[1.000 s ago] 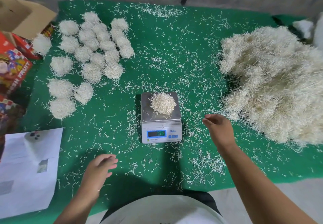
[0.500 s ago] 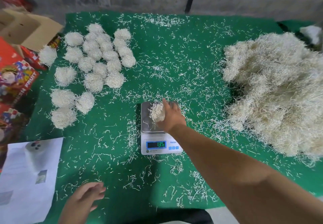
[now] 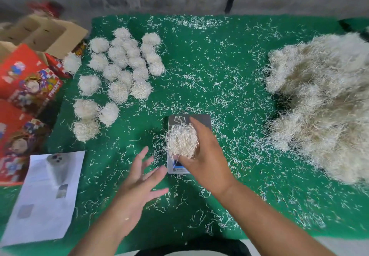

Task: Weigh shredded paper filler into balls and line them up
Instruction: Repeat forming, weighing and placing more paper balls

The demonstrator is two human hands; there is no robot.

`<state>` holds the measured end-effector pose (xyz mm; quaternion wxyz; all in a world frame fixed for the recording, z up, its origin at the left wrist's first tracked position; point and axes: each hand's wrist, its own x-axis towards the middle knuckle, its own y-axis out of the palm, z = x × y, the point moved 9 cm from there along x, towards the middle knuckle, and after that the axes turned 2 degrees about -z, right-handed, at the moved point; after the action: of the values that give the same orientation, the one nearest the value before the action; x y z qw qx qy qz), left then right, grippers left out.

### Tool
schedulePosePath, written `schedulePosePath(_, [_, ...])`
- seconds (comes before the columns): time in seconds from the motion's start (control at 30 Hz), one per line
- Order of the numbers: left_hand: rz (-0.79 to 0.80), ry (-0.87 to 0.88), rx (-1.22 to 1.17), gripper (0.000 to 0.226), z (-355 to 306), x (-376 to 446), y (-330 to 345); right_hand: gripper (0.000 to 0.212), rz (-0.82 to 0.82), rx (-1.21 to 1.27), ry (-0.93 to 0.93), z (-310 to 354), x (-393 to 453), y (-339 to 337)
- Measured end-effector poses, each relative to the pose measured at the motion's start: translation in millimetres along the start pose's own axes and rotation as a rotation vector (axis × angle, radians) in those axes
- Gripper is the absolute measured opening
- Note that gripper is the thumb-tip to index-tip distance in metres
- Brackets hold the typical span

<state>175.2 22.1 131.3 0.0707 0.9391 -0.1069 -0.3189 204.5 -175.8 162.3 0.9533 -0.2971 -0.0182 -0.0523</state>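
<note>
Head view, change: a second ago the weighed clump (image 3: 182,141) lay on the scale (image 3: 199,120) with both hands clear; now it is lifted off, centre frame.
Meaning: weighing looks finished (the display is hidden by the hand), so balling up and placing comes next.
Right hand (image 3: 201,152): fingers curled round the clump, gripping it above the scale's front.
Left hand (image 3: 137,184): spread and empty, palm turned toward the clump, lower centre.
Finished balls (image 3: 119,72): clustered upper left.
Loose filler heap (image 3: 323,104): right edge.
</note>
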Motion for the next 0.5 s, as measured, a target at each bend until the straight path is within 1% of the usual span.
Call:
schedulePosePath(0.03, [0.081,0.000,-0.016,0.097,-10,6,25,0.112,0.061,0.022,-0.042,12,-10,-4])
schedulePosePath(0.07, [0.146,-0.011,-0.030,0.102,-17,11,46,0.118,0.138,0.061,-0.064,21,-20,-7])
schedulePosePath(0.1, [0.193,-0.033,-0.034,0.097,-23,15,66,0.120,0.212,0.109,-0.064,26,-28,-13])
schedulePosePath(0.13, [0.221,-0.037,-0.035,0.082,-26,19,82,0.119,0.253,0.142,-0.055,27,-35,-23])
schedulePosePath(0.17, [0.234,-0.046,-0.022,0.065,-28,20,97,0.112,0.246,0.153,-0.045,26,-40,-38])
schedulePosePath(0.2, [0.233,-0.057,-0.011,0.061,-27,21,110,0.101,0.200,0.149,-0.032,22,-45,-56])
schedulePosePath(0.27, [0.221,-0.063,0.016,0.088,-21,21,126,0.072,0.075,0.148,0.018,10,-55,-92])
schedulePosePath(0.3, [0.225,-0.067,0.052,0.094,-16,19,135,0.059,0.032,0.151,0.050,4,-61,-106])
schedulePosePath(0.4, [0.309,-0.156,0.074,0.042,-2,5,170,0.033,-0.019,0.219,0.124,-14,-74,-132])
schedulePosePath(0.43, [0.316,-0.177,0.083,0.038,0,1,177,0.024,-0.029,0.282,0.144,-20,-76,-139])
schedulePosePath(0.47, [0.315,-0.168,0.124,0.047,2,1,181,0.017,-0.042,0.337,0.160,-26,-78,-146])
schedulePosePath(0.5, [0.311,-0.161,0.173,0.063,2,1,185,0.016,-0.063,0.371,0.171,-32,-79,-155])
